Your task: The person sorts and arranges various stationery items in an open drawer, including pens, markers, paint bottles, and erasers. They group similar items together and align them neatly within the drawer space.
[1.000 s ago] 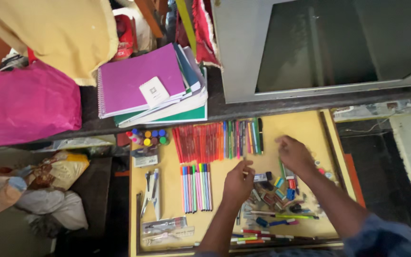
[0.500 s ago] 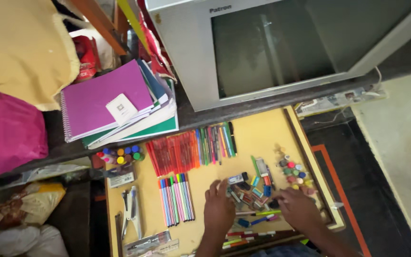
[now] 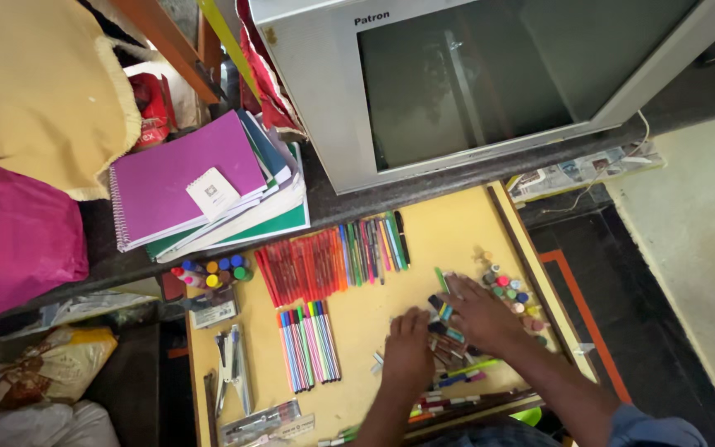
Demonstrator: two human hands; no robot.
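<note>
A yellow board carries sorted pens. A row of red and orange pens and a row of mixed colour pens lie along its far side. A set of thin felt-tip pens lies in the middle. My left hand rests palm down on a loose pile of markers. My right hand lies over the same pile, fingertips by a green marker and a black one. Whether it grips one is unclear. Loose coloured caps sit just right of it.
A grey television stands behind the board. A purple spiral notebook tops a book stack at the left, beside small paint bottles and a pink bag. Pliers lie near left. A dark floor with an orange line is to the right.
The head view swung up and right, showing more of the television. Both hands drew back from the far pens and caps and now sit close together on the loose pile.
</note>
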